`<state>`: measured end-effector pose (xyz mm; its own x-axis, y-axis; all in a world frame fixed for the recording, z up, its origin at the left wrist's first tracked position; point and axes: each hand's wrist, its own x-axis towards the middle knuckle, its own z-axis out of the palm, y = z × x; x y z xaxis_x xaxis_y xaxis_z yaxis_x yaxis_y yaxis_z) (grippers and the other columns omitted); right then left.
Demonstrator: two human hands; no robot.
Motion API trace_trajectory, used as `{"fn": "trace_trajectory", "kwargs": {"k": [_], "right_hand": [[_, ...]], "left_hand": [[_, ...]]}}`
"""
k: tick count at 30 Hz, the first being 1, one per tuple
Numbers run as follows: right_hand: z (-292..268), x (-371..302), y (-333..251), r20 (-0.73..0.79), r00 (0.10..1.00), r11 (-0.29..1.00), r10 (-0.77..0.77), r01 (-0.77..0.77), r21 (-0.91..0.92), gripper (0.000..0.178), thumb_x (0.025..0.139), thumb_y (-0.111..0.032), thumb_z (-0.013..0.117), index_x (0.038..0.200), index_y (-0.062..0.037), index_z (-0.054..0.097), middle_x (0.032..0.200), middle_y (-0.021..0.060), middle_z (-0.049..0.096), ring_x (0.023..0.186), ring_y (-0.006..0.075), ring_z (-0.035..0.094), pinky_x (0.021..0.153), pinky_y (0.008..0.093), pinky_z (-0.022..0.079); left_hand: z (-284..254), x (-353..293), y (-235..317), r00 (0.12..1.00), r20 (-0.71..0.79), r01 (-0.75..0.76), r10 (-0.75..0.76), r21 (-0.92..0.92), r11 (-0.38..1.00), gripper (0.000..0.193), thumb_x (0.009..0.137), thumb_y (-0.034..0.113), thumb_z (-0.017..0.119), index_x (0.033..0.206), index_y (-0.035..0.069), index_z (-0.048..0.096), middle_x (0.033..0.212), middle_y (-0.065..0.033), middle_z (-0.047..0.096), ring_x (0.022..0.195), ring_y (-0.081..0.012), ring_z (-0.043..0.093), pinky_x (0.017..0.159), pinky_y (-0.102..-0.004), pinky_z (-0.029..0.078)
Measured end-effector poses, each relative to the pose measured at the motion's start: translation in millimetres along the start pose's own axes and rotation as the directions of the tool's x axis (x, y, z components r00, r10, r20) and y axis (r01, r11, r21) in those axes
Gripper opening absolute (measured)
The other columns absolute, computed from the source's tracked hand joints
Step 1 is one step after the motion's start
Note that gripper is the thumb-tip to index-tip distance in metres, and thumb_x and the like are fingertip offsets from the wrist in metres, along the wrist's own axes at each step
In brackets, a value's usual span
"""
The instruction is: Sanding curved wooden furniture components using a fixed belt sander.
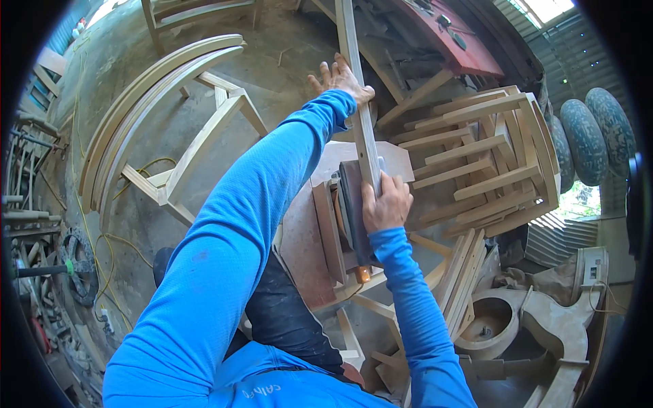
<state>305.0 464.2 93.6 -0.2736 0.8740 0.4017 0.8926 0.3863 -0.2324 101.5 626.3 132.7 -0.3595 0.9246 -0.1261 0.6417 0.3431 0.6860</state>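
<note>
A long wooden bar (365,132) runs from the top of the view down to a grey sanding belt (355,214) in the middle. My right hand (388,202) is closed around the bar's near end, beside the belt. Farther up the bar, my left hand (343,83) has its thumb across the wood and its fingers spread along the left side. The belt belongs to a sander with a brown side panel (329,234) and an orange knob (363,274). It sits on a brown board (303,255). My right hand hides part of the bar's end.
Curved wooden pieces (129,115) and a wooden frame (207,146) stand at left. Stacked chair frames (490,153) rise at right, near dark round tanks (598,139). A red tabletop (456,37) is beyond. A beige machine housing (561,316) stands lower right. Yellow cable (112,238) crosses the floor.
</note>
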Motion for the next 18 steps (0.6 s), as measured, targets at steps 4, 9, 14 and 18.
{"fn": "trace_trajectory", "kwargs": {"k": [4, 9, 14, 18], "right_hand": [[14, 15, -10, -0.017, 1.000, 1.000, -0.002, 0.002, 0.008, 0.039, 0.086, -0.031, 0.073, 0.116, -0.0064, 0.069, 0.101, 0.0140, 0.062, 0.098, 0.0346, 0.059, 0.084, 0.0484, 0.043], [-16, -32, 12, -0.009, 1.000, 1.000, 0.001, -0.001, 0.014, 0.039, 0.085, -0.030, 0.073, 0.116, -0.0071, 0.068, 0.103, 0.0147, 0.062, 0.099, 0.0360, 0.058, 0.085, 0.0490, 0.043], [-75, -133, 21, 0.121, 0.992, 0.998, 0.033, -0.039, 0.045, 0.038, 0.084, -0.027, 0.074, 0.116, -0.0077, 0.068, 0.099, 0.0144, 0.060, 0.095, 0.0359, 0.057, 0.083, 0.0496, 0.042], [-176, -238, 28, 0.307, 0.946, 0.992, 0.102, -0.119, 0.038, 0.039, 0.081, -0.023, 0.075, 0.116, -0.0072, 0.067, 0.094, 0.0145, 0.059, 0.091, 0.0361, 0.057, 0.080, 0.0475, 0.043]], "left_hand": [[9, 3, -13, 0.991, -0.117, -0.050, 0.059, 0.072, 0.996, 0.111, 0.083, 0.050, 0.067, 0.165, 0.005, 0.008, 0.173, -0.0123, 0.017, 0.161, -0.0310, 0.003, 0.127, -0.0588, -0.003], [29, -50, 3, 0.996, -0.012, -0.081, 0.083, 0.150, 0.985, 0.114, 0.085, 0.055, 0.060, 0.164, -0.001, 0.002, 0.175, -0.0135, 0.004, 0.161, -0.0312, -0.006, 0.126, -0.0596, -0.007], [31, -109, -8, 0.997, 0.004, -0.079, 0.081, 0.232, 0.969, 0.115, 0.087, 0.055, 0.060, 0.165, 0.002, -0.005, 0.175, -0.0148, -0.003, 0.161, -0.0311, -0.009, 0.126, -0.0593, -0.008], [21, -123, -6, 0.994, 0.006, -0.104, 0.107, 0.309, 0.945, 0.111, 0.089, 0.053, 0.059, 0.166, 0.008, -0.007, 0.174, -0.0177, -0.008, 0.161, -0.0325, -0.012, 0.125, -0.0596, -0.008]]}}
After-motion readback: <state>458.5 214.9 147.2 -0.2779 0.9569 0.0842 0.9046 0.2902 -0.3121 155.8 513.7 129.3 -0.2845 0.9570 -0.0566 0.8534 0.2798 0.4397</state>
